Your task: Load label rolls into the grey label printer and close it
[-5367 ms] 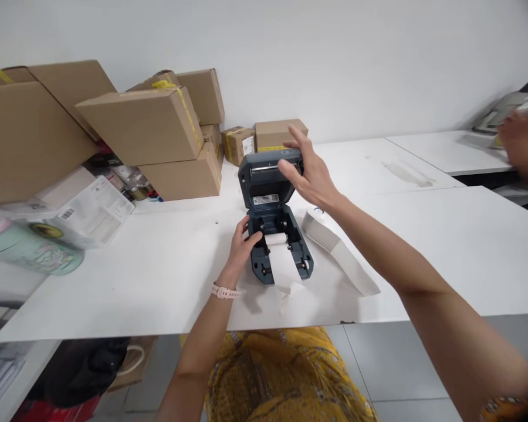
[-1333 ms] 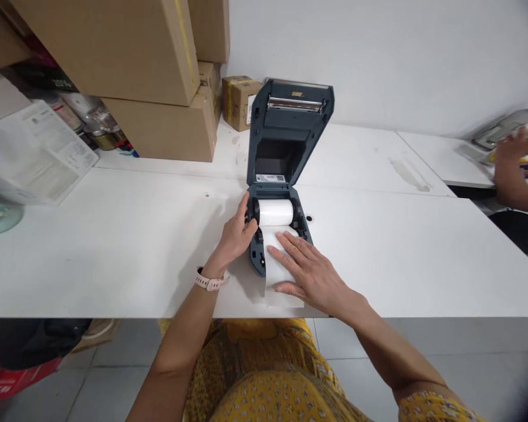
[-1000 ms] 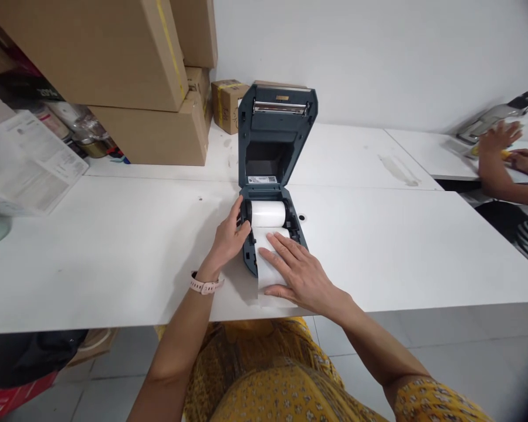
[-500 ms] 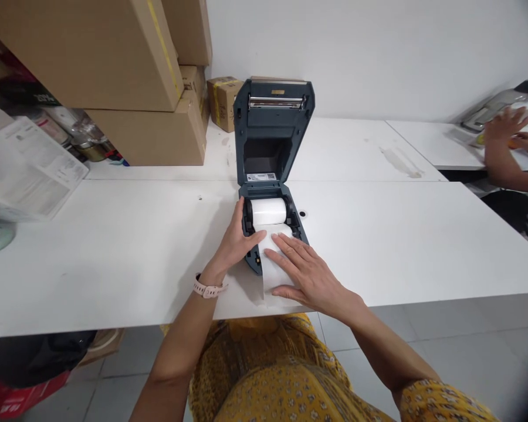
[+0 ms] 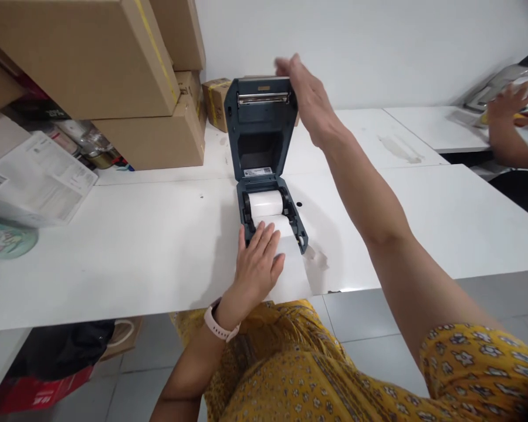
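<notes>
A dark blue-grey label printer [image 5: 242, 205] stands on the white table with its lid [image 5: 264, 126] raised. White label paper on a roll [image 5: 266, 203] sits inside, and a loose strip of it [image 5: 293, 275] runs out over the front toward the table edge. My left hand [image 5: 257, 264] lies flat on that strip, fingers spread, pressing it at the printer's front. Up at the lid's top right corner is my right hand [image 5: 310, 97], its fingers stretched out over and behind the edge and slightly blurred. Part of the lid's corner is hidden by it.
Cardboard boxes [image 5: 145, 138] are stacked at the back left, with a small box [image 5: 217, 102] behind the printer. A white carton [image 5: 39, 181] and a greenish container [image 5: 13, 240] stand left. Another person's hands [image 5: 508, 108] are at the far right, by a bottle [image 5: 497, 88].
My right hand has left the paper strip and risen to the top of the lid. My left hand has shifted from the printer's left side onto the strip.
</notes>
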Demonstrator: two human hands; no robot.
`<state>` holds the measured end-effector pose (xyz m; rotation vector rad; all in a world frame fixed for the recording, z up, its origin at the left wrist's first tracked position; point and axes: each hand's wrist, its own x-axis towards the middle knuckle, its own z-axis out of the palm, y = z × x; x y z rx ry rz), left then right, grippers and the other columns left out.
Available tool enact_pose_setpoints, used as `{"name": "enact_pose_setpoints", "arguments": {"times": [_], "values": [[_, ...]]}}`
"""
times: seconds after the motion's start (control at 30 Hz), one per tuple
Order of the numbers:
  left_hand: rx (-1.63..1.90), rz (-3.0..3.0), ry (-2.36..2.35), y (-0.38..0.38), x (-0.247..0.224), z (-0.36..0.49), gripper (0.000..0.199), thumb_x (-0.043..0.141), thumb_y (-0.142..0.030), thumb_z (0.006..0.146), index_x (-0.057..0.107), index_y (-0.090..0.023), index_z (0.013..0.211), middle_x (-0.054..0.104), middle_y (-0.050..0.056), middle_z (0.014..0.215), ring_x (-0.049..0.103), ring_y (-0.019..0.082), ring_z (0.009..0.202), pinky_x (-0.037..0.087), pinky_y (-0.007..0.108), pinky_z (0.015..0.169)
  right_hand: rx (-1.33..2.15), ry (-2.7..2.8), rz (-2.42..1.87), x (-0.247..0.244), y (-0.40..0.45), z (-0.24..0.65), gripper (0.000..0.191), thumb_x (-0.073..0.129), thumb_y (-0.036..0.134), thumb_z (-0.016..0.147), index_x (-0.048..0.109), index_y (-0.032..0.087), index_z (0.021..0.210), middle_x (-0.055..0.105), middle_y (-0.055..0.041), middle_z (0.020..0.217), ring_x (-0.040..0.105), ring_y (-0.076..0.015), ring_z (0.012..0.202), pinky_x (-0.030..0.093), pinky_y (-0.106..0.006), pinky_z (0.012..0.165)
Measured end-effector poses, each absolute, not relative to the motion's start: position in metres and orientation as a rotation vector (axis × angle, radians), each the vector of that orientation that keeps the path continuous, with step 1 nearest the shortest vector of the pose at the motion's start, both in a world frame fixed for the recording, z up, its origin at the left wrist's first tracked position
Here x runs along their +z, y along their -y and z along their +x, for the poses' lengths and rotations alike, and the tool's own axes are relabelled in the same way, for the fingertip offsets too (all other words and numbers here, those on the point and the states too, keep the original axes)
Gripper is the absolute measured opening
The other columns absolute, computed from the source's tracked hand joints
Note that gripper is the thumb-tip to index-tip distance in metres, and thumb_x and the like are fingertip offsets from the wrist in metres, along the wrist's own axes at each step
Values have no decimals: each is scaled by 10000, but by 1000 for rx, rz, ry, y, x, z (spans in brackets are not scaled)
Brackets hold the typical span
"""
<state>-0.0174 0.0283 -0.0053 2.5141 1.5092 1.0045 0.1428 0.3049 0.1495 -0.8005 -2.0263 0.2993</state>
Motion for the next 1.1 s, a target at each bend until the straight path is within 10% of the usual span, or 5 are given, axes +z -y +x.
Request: {"name": "enact_pose_setpoints", "arguments": {"times": [0.1, 0.33, 0.5, 0.8, 1.1], "values": [[1010, 2589, -1575, -5, -10, -12, 510, 529, -249, 1019, 481, -136, 1513, 593, 185, 1531, 505, 349, 1488, 226, 664, 1294, 354, 1951, -900, 156, -293, 131, 939, -2, 717, 979, 635, 143, 1362, 694, -6, 1296, 624, -242, 1342, 484, -329, 1081], [1309, 2567, -1362, 34, -13, -18, 373, 581, -114, 945, 635, -182, 1308, 783, 112, 1253, 672, 290, 1319, 396, 579, 1232, -183, 1940, -867, 83, -155, 163, 675, 101, 615, 1072, 660, 303, 1285, 634, -50, 1435, 558, -256, 1408, 465, -534, 1207], [1592, 2309, -1363, 50, -17, -25, 343, 582, -84, 902, 677, -209, 1207, 785, 84, 1047, 735, 237, 1072, 599, 425, 975, -151, 2256, -711, 4, -94, 196, 585, 259, 597, 1048, 473, 388, 1552, 581, -13, 1547, 550, -300, 1423, 453, -583, 1166], [1640, 1496, -1569, -12, -20, -4, 665, 428, -446, 1061, 148, -329, 1653, 115, 86, 1779, 139, 288, 1653, 242, 544, 1330, -6, 1923, -812, -26, -61, 167, 593, 237, 432, 1059, 344, 369, 1639, 633, -45, 1454, 562, -309, 1397, 479, -591, 1154], [1490, 1374, -1544, -25, -19, -6, 748, 480, -525, 1041, 114, -315, 1658, 280, 131, 1729, 341, 301, 1586, 389, 498, 1268, 50, 1903, -947, -60, -58, 172, 609, 201, 368, 1023, 522, 408, 1539, 698, -20, 1361, 590, -333, 1335, 431, -643, 1158]]}}
